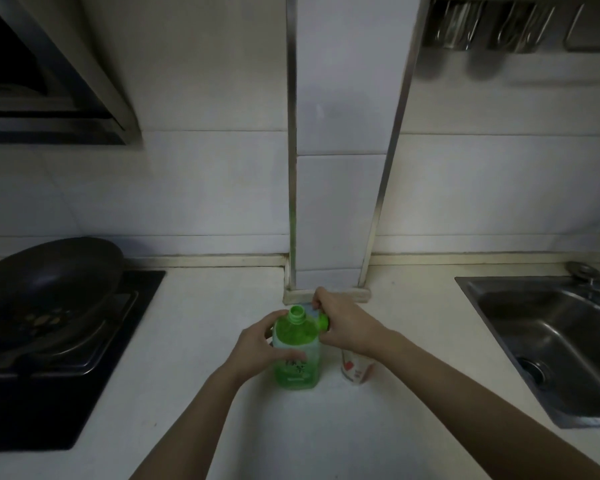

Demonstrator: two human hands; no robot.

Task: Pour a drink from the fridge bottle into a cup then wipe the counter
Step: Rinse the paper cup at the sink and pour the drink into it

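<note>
Bottle (296,355) open, cap (324,322) held, cup (356,371) half-hidden

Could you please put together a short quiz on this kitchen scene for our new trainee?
1. Which one grips the bottle? A. left hand B. right hand C. neither
2. True or false: the bottle is capped.
3. Fill in: the cup stands on the counter between the bottle and the ____.

Key
1. A
2. False: the neck is open, and the right hand holds the cap beside it.
3. sink
</note>
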